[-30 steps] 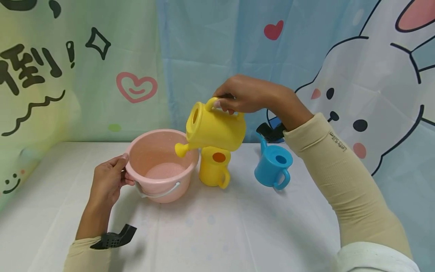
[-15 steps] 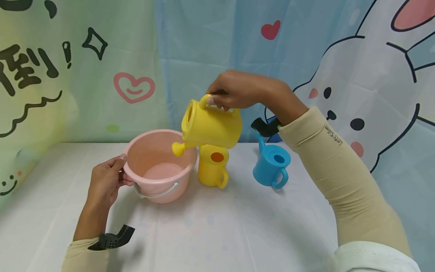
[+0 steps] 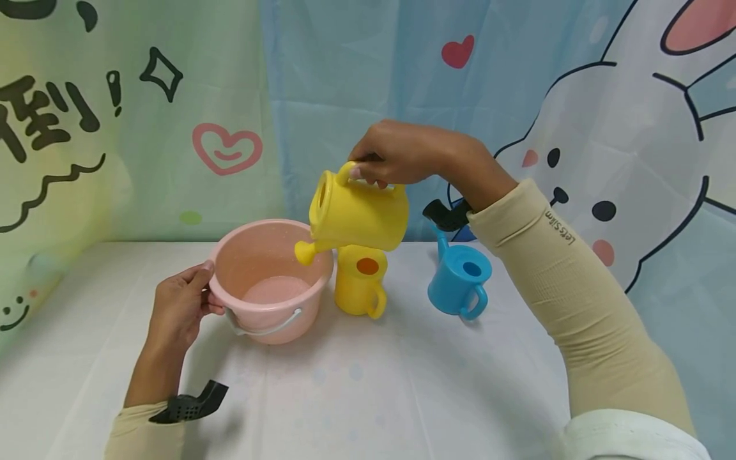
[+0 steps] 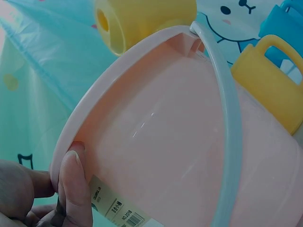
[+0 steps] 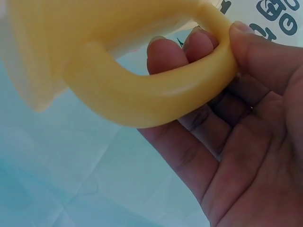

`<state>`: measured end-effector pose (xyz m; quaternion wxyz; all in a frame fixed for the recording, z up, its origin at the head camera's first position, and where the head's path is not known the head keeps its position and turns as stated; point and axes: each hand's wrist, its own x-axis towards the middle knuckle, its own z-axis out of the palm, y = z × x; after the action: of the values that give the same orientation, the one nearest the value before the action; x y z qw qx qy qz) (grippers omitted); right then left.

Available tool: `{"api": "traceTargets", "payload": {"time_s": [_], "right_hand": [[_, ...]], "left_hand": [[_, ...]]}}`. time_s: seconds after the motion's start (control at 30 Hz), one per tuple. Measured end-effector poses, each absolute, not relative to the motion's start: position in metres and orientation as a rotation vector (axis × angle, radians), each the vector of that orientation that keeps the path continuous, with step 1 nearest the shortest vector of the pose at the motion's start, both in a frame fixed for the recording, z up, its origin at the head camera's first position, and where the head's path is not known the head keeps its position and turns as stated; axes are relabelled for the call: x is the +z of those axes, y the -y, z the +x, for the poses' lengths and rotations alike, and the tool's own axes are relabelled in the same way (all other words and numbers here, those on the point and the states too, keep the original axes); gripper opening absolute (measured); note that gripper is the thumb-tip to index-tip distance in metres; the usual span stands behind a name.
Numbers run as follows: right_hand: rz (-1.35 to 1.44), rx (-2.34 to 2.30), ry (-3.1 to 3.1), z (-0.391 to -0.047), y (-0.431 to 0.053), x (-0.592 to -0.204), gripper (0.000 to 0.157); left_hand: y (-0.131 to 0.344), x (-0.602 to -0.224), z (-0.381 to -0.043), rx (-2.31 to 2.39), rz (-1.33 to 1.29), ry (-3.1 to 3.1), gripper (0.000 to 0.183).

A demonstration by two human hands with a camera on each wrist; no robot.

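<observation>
My right hand [image 3: 397,153] grips the handle of a yellow watering can [image 3: 359,214], held in the air and tilted with its spout down to the left. The spout's round head hangs over the right side of a pink bucket [image 3: 264,306]. In the right wrist view, fingers curl through the can's handle [image 5: 156,99] and the thumb presses on it. My left hand [image 3: 181,303] pinches the bucket's left rim, thumb on one side and fingers on the other. The left wrist view shows the bucket's pale handle [image 4: 229,118] hanging down and a label [image 4: 118,205] near the fingers.
A second yellow watering can [image 3: 359,294] stands on the white tablecloth [image 3: 356,396], right of the bucket and below the raised can. Farther right stands a blue watering can [image 3: 460,281], under the right forearm. A printed cloth backdrop [image 3: 345,76] hangs behind the table.
The raised yellow watering can has shifted slightly, with a small change in its spout's place over the bucket. The view has shifted a little. The left hand keeps its hold on the bucket rim.
</observation>
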<state>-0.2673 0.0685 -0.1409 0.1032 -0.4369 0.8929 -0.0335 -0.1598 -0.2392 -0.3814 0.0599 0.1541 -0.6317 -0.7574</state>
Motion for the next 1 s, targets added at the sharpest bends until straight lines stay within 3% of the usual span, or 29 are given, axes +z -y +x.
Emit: {"api": "traceTargets", "payload": {"time_s": [1.0], "right_hand": [[-1.158, -0.046, -2.627, -0.2684, -0.0599, -0.1440, 0.027]], "left_hand": [[0.2403, -0.3824, -0.1610, -2.308, 0.451, 1.886, 0.057]]}}
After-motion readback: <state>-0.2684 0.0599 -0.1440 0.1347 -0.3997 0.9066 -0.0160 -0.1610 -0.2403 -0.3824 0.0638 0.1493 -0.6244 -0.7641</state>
